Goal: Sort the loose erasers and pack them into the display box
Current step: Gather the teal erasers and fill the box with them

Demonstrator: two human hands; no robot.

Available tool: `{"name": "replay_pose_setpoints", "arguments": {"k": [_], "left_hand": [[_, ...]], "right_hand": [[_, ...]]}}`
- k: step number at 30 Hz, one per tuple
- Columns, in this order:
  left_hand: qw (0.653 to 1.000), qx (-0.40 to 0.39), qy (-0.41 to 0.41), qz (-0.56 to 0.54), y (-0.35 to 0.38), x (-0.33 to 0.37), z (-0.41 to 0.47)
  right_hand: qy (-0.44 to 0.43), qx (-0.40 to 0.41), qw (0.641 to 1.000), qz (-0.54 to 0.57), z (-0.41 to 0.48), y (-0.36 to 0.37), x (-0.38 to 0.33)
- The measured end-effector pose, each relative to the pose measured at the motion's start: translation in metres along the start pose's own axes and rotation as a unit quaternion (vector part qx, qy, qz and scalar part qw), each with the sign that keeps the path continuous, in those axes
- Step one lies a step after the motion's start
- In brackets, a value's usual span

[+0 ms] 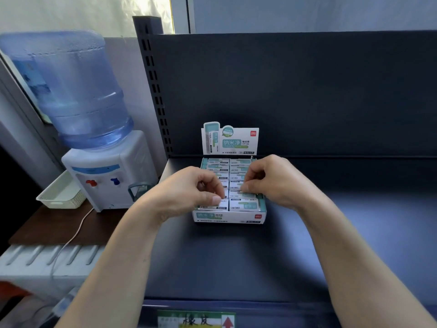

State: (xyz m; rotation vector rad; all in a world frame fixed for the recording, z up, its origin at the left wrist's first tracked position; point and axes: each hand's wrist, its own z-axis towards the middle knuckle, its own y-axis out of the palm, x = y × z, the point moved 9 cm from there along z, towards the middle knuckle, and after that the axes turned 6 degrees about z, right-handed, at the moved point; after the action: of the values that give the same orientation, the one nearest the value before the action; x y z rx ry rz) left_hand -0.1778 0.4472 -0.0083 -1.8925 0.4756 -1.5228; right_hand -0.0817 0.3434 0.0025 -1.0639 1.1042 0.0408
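Note:
A white and teal display box (pixel 230 217) stands on the dark shelf (pixel 236 256), its printed header card (pixel 230 140) upright at the back. Two columns of wrapped erasers (pixel 241 205) lie in it. My left hand (pixel 189 192) hovers over the left column, fingers curled, thumb and fingertips pinching an eraser (pixel 221 202) near the front. My right hand (pixel 272 183) is over the right column, fingers curled and pinching an eraser (pixel 247 194) in the row. Both hands hide the middle rows.
A water dispenser (pixel 106 176) with a blue bottle (pixel 71 91) stands left of the shelf on a brown table, a white basket (pixel 60 195) beside it. The shelf's dark back panel (pixel 307 91) rises behind the box. A price label (pixel 196 319) sits on the shelf's front edge.

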Motion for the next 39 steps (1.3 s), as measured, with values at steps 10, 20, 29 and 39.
{"name": "replay_pose_setpoints", "arguments": {"k": [10, 20, 29, 39], "left_hand": [[1.0, 0.022, -0.017, -0.008, -0.008, -0.006, -0.001], [0.999, 0.029, -0.014, 0.011, -0.012, -0.005, 0.001], [0.985, 0.173, -0.006, 0.022, -0.017, -0.006, 0.007], [0.983, 0.111, 0.005, 0.149, 0.007, 0.02, 0.011]], "right_hand": [[0.021, 0.066, 0.995, 0.078, 0.003, -0.017, 0.009], [0.051, 0.05, 0.996, 0.049, 0.007, -0.01, 0.021], [0.083, 0.067, 0.994, 0.028, 0.011, -0.006, 0.034], [0.109, 0.064, 0.983, 0.132, 0.015, -0.008, 0.043]]}}
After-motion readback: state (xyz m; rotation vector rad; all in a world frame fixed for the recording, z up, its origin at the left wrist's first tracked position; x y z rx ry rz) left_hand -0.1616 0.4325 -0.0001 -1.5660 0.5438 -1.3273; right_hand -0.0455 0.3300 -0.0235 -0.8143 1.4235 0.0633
